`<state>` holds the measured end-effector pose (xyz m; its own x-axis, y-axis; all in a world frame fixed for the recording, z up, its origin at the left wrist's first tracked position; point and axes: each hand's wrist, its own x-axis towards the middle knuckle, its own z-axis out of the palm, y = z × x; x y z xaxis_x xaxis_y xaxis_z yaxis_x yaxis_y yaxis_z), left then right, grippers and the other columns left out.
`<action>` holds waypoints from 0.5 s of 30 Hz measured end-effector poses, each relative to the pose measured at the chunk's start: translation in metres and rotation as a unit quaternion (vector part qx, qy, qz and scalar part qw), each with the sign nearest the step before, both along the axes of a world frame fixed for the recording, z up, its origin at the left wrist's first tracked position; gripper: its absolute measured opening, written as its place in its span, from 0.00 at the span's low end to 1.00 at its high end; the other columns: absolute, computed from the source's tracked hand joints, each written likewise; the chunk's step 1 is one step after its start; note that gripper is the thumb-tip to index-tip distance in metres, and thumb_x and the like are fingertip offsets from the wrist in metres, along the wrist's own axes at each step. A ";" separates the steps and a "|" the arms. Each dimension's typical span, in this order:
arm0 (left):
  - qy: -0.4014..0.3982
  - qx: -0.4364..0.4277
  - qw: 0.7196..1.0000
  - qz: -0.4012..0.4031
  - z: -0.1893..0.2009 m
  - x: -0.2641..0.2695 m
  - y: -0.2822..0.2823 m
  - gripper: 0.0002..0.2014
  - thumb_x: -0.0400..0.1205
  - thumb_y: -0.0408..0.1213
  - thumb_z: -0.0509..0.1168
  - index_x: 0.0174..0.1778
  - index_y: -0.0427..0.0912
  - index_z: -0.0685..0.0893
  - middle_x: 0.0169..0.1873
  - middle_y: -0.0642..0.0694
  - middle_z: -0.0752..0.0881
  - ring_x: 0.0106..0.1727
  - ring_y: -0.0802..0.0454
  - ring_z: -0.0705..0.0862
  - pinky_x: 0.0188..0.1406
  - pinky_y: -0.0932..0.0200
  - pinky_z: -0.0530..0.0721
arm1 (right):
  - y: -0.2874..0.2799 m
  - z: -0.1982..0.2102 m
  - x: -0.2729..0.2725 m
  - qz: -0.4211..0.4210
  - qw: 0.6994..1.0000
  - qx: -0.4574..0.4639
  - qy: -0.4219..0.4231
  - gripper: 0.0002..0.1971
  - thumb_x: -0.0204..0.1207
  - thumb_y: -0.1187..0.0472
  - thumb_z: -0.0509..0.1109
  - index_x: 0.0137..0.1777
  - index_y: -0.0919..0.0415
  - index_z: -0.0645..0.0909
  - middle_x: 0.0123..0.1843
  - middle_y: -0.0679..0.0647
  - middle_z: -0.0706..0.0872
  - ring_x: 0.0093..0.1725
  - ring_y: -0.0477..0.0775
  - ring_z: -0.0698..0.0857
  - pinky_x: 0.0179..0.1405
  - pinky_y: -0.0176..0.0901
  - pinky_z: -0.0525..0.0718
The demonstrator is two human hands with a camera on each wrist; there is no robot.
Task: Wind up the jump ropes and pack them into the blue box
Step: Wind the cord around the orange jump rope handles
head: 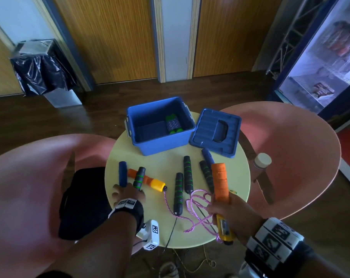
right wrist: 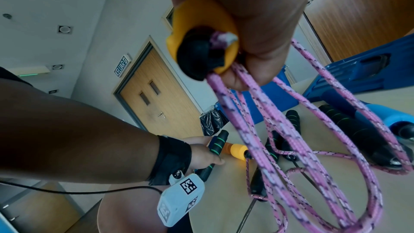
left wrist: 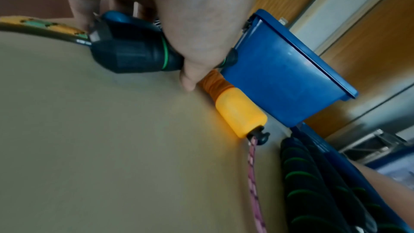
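Note:
The open blue box (head: 150, 143) stands at the back of the round table (head: 150, 223), with one wound rope with green handles (head: 173, 124) inside. My right hand (head: 224, 207) grips an orange handle (head: 220, 180) upright, yellow end down, and pinches loops of its pink rope (right wrist: 268, 130) against it. The rope's other orange-and-yellow handle (head: 153, 181) lies flat at the left. My left hand (head: 130, 190) grips a black handle with green rings (left wrist: 134, 54) that lies across that orange handle.
The blue lid (head: 215, 132) lies right of the box. Two blue handles (head: 122, 173) (head: 207, 155) and three more black-green handles (head: 187, 173) lie loose on the table. Pink chairs flank it, with a black bag (head: 84, 201) on the left one and a bottle (head: 261, 161) at the right.

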<state>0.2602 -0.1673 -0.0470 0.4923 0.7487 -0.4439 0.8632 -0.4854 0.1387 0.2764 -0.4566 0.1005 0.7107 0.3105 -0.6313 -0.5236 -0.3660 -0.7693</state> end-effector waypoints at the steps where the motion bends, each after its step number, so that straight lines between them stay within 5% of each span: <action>1: -0.005 -0.002 1.000 -0.005 0.000 0.003 -0.003 0.20 0.80 0.53 0.65 0.62 0.44 0.78 0.65 0.38 0.66 0.61 0.35 0.74 0.61 0.43 0.78 | -0.001 0.000 0.000 -0.002 1.000 0.001 0.003 0.08 0.69 0.68 0.76 0.43 0.64 0.80 0.33 0.59 0.83 0.32 0.58 0.83 0.39 0.52 0.82; 5: -0.015 -0.041 0.999 -0.003 0.005 0.018 -0.016 0.25 0.79 0.63 0.63 0.63 0.48 0.79 0.65 0.39 0.64 0.63 0.37 0.72 0.61 0.41 0.78 | -0.004 -0.001 -0.001 -0.018 1.000 0.002 0.008 0.16 0.54 0.60 0.75 0.42 0.65 0.80 0.30 0.60 0.81 0.31 0.59 0.82 0.38 0.52 0.81; 11: -0.029 -0.093 0.994 0.043 0.015 0.038 -0.035 0.38 0.75 0.75 0.51 0.65 0.48 0.82 0.77 0.40 0.58 0.69 0.35 0.68 0.72 0.37 0.68 | -0.007 -0.001 -0.001 -0.015 1.000 0.009 0.006 0.17 0.54 0.58 0.75 0.42 0.64 0.79 0.31 0.58 0.83 0.31 0.57 0.83 0.38 0.50 0.81; 15: -0.024 -0.115 0.984 0.136 0.028 0.050 -0.029 0.51 0.68 0.82 0.52 0.72 0.42 0.78 0.79 0.39 0.62 0.77 0.35 0.64 0.73 0.29 0.63 | -0.010 -0.003 0.000 -0.020 1.000 0.015 0.010 0.17 0.55 0.58 0.75 0.43 0.64 0.80 0.33 0.59 0.83 0.31 0.57 0.83 0.39 0.50 0.81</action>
